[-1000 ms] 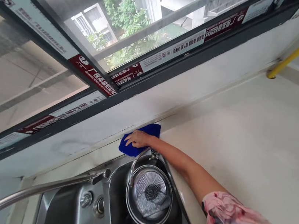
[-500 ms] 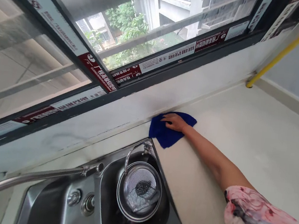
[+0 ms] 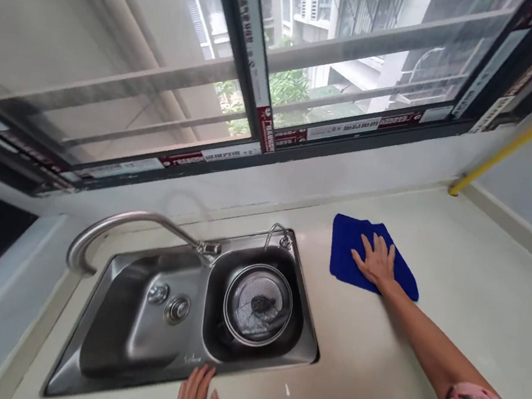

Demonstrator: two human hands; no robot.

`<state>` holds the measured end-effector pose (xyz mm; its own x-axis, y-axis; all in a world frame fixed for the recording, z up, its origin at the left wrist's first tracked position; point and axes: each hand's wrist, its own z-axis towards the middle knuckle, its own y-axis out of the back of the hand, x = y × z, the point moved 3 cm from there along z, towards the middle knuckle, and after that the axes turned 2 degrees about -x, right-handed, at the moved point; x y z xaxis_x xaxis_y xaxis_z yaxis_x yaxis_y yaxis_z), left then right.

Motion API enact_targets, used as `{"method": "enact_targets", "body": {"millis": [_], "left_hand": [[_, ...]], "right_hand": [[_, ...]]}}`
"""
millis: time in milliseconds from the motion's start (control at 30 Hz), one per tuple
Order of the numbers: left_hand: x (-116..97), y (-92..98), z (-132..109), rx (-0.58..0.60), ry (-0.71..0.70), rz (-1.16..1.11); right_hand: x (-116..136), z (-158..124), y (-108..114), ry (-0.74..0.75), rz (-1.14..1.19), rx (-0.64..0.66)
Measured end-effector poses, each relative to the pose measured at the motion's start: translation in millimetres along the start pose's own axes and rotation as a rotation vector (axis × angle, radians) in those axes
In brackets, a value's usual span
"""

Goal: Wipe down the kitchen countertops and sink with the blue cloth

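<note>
My right hand (image 3: pixel 376 262) lies flat with fingers spread on a dark blue cloth (image 3: pixel 352 241), which is laid out on the pale countertop (image 3: pixel 348 350) to the right of the sink. At the bottom of the view, my left hand (image 3: pixel 197 396) rests at the front rim of the double steel sink (image 3: pixel 123 370), fingers stretched out and holding nothing. Inside the right basin stands a round metal strainer or bowl (image 3: pixel 262 275) with a dark scouring pad (image 3: pixel 261 304) and a clear plastic piece (image 3: pixel 253 323) in it.
A large curved faucet (image 3: pixel 145 217) arches over the left basin. A smaller spout (image 3: pixel 276 228) stands at the back right corner of the sink. Behind the counter runs a low wall under a window frame (image 3: pixel 343 141). A yellow pipe (image 3: pixel 527 137) rises at the far right corner.
My right hand and the blue cloth have moved away from the back wall and rightward from the sink; the hand now lies flatter. My left hand has come into view. The camera view has turned.
</note>
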<state>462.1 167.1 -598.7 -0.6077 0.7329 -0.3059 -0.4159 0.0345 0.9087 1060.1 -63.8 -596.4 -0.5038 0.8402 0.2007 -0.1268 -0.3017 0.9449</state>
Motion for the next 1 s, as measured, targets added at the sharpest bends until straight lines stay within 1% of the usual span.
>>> {"method": "enact_targets", "body": {"millis": [100, 167, 233, 333, 400, 433, 500, 567, 667, 767, 833, 867, 933, 1000], "left_hand": [[-15, 8.0, -2, 0.001, 0.008, -0.031], [-24, 12.0, -3, -0.011, 0.032, -0.084], [-31, 16.2, -5, -0.099, 0.072, -0.14], [-34, 26.4, -14, -0.301, 0.13, -0.202], [-32, 37.9, -25, -0.409, 0.188, -0.208], [-30, 45.2, -32, -0.45, 0.229, -0.201], [-22, 62.4, -50, -0.519, 0.32, -0.182], [-11, 80.9, -69, -0.573, 0.416, -0.173], [10, 107.4, -97, -0.665, 0.617, -0.19], [26, 130.2, -120, -0.813, 0.801, -0.243], [31, 142.8, -134, -0.894, 0.852, -0.262], [32, 148.1, -141, -0.917, 0.867, -0.262], [34, 156.5, -158, -0.928, 0.895, -0.247], [35, 162.6, -177, -0.906, 0.918, -0.22]], "right_hand": [[-3, -64, 16, 0.089, -0.024, -0.002], [-1, -110, 28, 0.185, -0.006, -0.003], [3, -157, 42, 0.316, 0.029, 0.0], [18, -226, 64, 0.536, 0.088, 0.023], [33, -263, 77, 0.629, 0.108, 0.057], [41, -277, 83, 0.658, 0.112, 0.076], [61, -297, 92, 0.702, 0.113, 0.112], [83, -306, 96, 0.75, 0.109, 0.146], [119, -311, 94, 0.865, 0.112, 0.195], [160, -319, 87, 0.998, 0.136, 0.249], [189, -327, 82, 1.058, 0.154, 0.281], [205, -332, 80, 1.08, 0.162, 0.292], [236, -343, 76, 1.111, 0.179, 0.305], [267, -353, 73, 1.136, 0.204, 0.313]]}}
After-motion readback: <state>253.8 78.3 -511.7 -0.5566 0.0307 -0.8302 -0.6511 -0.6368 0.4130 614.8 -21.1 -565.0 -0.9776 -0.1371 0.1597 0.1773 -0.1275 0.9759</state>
